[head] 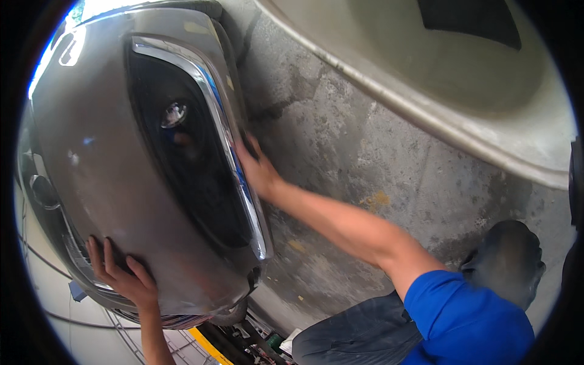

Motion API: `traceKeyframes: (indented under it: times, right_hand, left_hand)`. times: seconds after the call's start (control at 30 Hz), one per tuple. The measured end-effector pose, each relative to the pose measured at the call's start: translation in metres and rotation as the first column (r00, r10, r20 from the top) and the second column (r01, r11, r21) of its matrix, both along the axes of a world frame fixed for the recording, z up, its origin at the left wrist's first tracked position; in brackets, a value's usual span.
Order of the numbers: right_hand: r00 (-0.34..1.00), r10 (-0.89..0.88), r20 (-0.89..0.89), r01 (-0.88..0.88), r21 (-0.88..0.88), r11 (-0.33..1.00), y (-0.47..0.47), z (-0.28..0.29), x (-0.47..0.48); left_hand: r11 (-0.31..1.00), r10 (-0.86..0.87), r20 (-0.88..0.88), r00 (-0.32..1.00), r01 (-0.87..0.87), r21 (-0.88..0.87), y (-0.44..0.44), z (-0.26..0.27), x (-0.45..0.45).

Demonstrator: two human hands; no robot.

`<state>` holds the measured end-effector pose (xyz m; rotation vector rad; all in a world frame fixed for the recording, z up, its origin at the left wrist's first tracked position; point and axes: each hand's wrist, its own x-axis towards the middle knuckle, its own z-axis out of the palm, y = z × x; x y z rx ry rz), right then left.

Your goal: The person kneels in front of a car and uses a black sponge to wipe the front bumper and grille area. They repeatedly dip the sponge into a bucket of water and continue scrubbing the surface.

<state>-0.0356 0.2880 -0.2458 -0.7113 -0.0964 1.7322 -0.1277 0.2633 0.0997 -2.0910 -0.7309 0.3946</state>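
Note:
A glossy grey-brown vehicle body section (105,150) fills the left of the view. A dark inset panel (200,182) in it carries a shiny oval emblem (174,114) and is bordered by a chrome trim strip (219,114). My left hand (122,276) rests on the painted surface near its lower left edge, fingers spread. My right hand (258,169) reaches across and touches the edge beside the chrome strip; its thumb or a finger stands apart, and blur hides the exact contact.
Stained concrete floor (337,137) lies between the body section and a large beige curved panel (438,82) at upper right. My bent knee (356,328) and dark shoe (506,264) are at lower right. A yellow bar (210,346) and assorted clutter (262,337) sit at the bottom.

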Motion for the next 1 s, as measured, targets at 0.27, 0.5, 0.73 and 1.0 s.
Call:
traceKeyframes:
  times: [0.27, 0.5, 0.73, 1.0]
  right_hand:
    - [0.976, -0.143, 0.167, 0.12, 0.14, 0.983, -0.12, 0.004, -0.103]
    - [0.9, -0.063, 0.431, 0.072, -0.003, 0.997, -0.075, 0.025, -0.069]
    - [0.648, -0.478, 0.593, 0.403, 0.266, 0.876, 0.016, 0.004, -0.029]
    - [0.808, -0.286, 0.515, 0.272, 0.105, 0.957, -0.059, 0.012, -0.08]
  left_hand:
    - [1.0, -0.025, -0.027, 0.999, 0.025, -0.006, 0.007, 0.002, 0.004]
    - [1.0, 0.003, -0.044, 0.999, -0.003, -0.001, 0.005, 0.002, -0.002]
    - [1.0, 0.01, -0.032, 0.999, -0.01, 0.019, 0.005, 0.002, 0.004]
    - [1.0, 0.007, -0.054, 0.998, -0.007, 0.006, 0.005, 0.006, -0.002]
